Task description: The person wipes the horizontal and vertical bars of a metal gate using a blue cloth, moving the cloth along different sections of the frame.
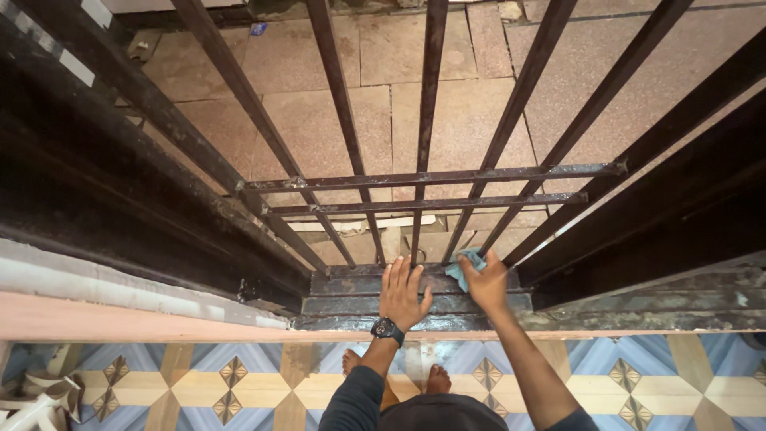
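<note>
I look straight down a dark metal gate (431,179) with vertical bars and two cross bars. My left hand (401,294), with a black watch on its wrist, lies flat and spread on the gate's bottom frame (343,303). My right hand (485,281) presses a small blue cloth (464,263) against the foot of one bar at the frame. My bare feet (435,377) stand on the patterned tiles just behind the gate.
Beyond the bars lies a paved floor of reddish stone slabs (463,112). Dark gate frames (120,191) flank both sides. Under me is a blue and tan patterned tile floor (199,383), with white objects (32,399) at the bottom left.
</note>
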